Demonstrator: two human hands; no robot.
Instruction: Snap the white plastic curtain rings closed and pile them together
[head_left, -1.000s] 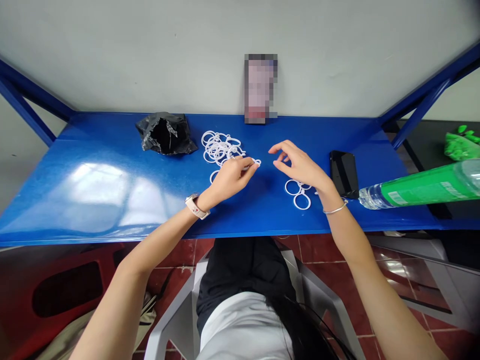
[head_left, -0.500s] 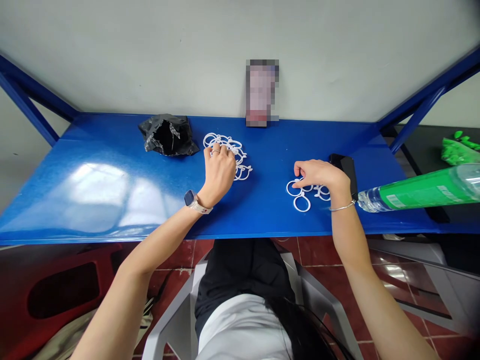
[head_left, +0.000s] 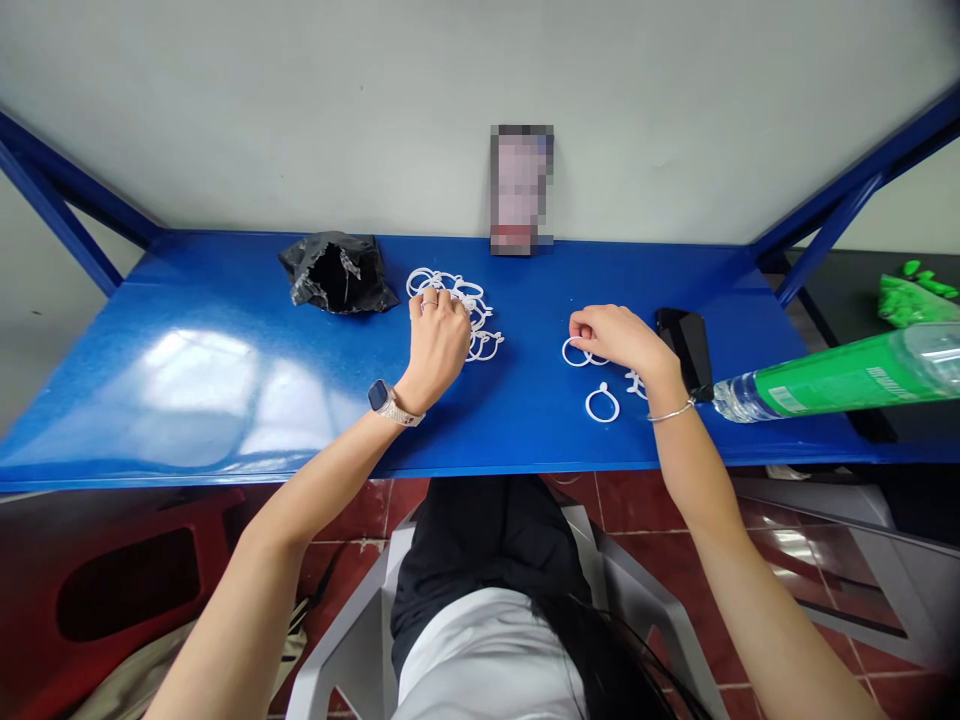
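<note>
A black plastic bag (head_left: 341, 275), its mouth gaping, is set at the left on the blue table (head_left: 225, 360). To its right, the white ring pile (head_left: 481, 300) is covered in part by the left hand (head_left: 441, 340). Its fingers are curled downward into the pile; whether a ring is gripped cannot be told, as the fingertips are hidden. A watch (head_left: 379, 396) is worn on the left wrist. Farther back, an upright panel (head_left: 521, 190) with a pixelated face is leaned against the wall (head_left: 337, 120). The right hand (head_left: 579, 328) is closed in a pinch, thumb against fingers, and a white ring pair (head_left: 577, 365) is held at its upper edge, partly hidden by the hand. A loose ring (head_left: 603, 388) is laid flat nearer the table's front edge. A bracelet (head_left: 671, 413) is worn on the right wrist. Beyond it, a black phone (head_left: 688, 345) is placed near a green-labelled bottle (head_left: 840, 378).
</note>
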